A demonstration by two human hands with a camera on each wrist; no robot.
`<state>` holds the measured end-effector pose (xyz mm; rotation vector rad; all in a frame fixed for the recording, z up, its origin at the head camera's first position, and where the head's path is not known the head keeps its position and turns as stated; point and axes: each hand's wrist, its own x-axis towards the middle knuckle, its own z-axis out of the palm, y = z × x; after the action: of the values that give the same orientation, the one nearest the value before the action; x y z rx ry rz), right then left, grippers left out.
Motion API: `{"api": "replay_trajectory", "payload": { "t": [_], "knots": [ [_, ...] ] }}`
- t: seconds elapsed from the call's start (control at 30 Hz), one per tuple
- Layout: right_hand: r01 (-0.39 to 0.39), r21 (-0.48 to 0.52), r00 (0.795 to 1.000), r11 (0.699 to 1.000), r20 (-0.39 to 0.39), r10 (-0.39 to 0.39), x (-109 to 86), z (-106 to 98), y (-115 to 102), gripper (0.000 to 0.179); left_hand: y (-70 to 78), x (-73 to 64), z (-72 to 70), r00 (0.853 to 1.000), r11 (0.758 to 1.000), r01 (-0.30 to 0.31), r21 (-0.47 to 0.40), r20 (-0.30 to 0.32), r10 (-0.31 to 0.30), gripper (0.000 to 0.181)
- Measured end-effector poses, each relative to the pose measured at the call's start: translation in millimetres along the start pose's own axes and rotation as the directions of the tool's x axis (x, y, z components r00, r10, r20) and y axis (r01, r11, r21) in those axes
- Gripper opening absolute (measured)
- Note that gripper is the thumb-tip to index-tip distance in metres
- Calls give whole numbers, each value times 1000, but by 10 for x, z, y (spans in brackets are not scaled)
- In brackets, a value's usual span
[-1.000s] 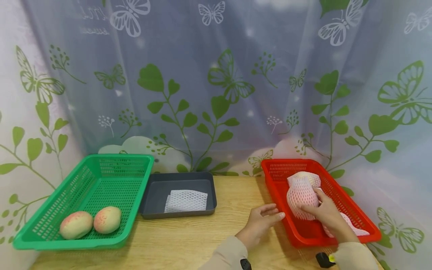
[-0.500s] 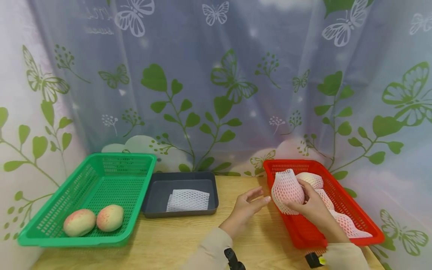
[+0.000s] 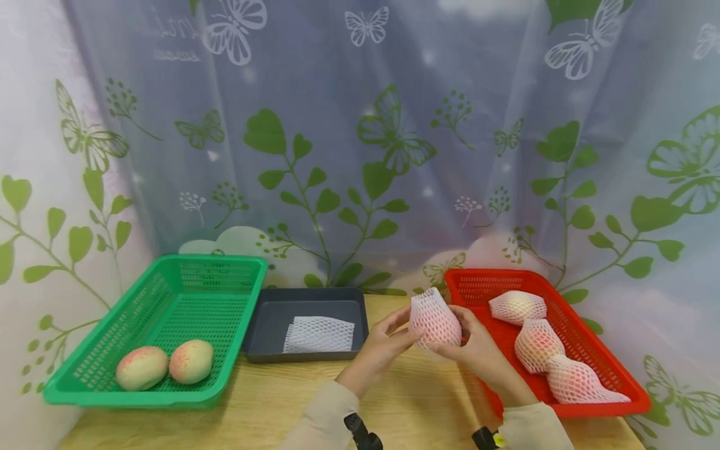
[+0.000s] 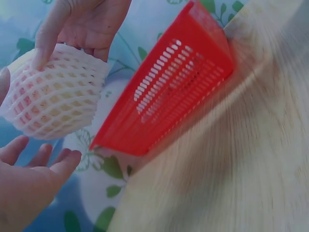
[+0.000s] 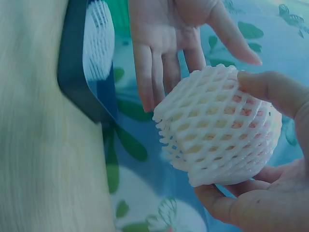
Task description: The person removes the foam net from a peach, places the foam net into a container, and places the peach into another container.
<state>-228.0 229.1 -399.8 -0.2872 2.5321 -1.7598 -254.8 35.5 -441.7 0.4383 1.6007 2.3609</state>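
My right hand (image 3: 482, 353) grips a peach in a white foam net sleeve (image 3: 435, 322) above the table, left of the red basket (image 3: 495, 400). In the right wrist view its thumb lies on top of the netted peach (image 5: 222, 125) and its fingers curl beneath. My left hand (image 3: 375, 351) is close on the peach's other side. Its fingers are spread and relaxed in the left wrist view, a small gap below the net. Three more netted peaches, such as the front one (image 3: 579, 380), lie along the basket's right side.
Two bare peaches, one of them round (image 3: 191, 362), lie in a green basket (image 3: 157, 400) at the left. Between the baskets a dark grey tray (image 3: 267, 325) holds flat white foam nets (image 3: 320, 334). A printed curtain (image 3: 337, 187) hangs behind the wooden table (image 3: 281, 400).
My right hand has lifted the netted peach out of the red basket and carried it left. My left hand has moved left too, away from the basket's rim, and the peach is now beside it.
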Motion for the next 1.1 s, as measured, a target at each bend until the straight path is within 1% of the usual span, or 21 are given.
{"api": "replay_trajectory", "payload": {
  "t": [0.07, 0.13, 0.23, 0.4, 0.5, 0.6, 0.7, 0.83, 0.93, 1.1],
  "knots": [
    [29, 4, 999, 1000, 19, -29, 16, 85, 12, 77, -23, -23, -65, 1000, 1000, 7, 0, 8, -7, 64],
    [57, 15, 997, 998, 43, -58, 26, 180, 33, 76, -52, -59, -136, 1000, 1000, 14, 8, 2, -14, 63],
    [60, 53, 996, 997, 67, -64, 33, 321, 78, 76, -83, -129, -242, 1000, 1000, 22, 10, -10, -21, 61],
    [-5, 108, 997, 994, 75, -3, 37, 510, 149, 78, -83, -280, -400, 999, 998, 46, 30, -23, -46, 63],
    [-24, 131, 995, 991, 97, 12, 38, 593, 198, 78, -87, -369, -482, 997, 995, 75, 59, -28, -73, 63],
    [-31, 169, 990, 985, 144, 6, 40, 659, 256, 72, -109, -447, -546, 994, 991, 109, 72, -35, -107, 61],
    [-39, 226, 978, 973, 207, -8, 37, 712, 320, 65, -135, -523, -594, 989, 987, 143, 71, -50, -140, 59],
    [-67, 295, 959, 953, 281, -20, 34, 788, 405, 67, -181, -631, -662, 984, 983, 167, 74, -69, -162, 57],
    [-93, 303, 956, 948, 294, 0, 41, 851, 454, 71, -220, -706, -723, 980, 979, 187, 77, -78, -181, 54],
    [-141, 304, 960, 942, 273, 56, 66, 952, 510, 68, -265, -813, -832, 972, 969, 229, 90, -74, -223, 51]
  ]
}}
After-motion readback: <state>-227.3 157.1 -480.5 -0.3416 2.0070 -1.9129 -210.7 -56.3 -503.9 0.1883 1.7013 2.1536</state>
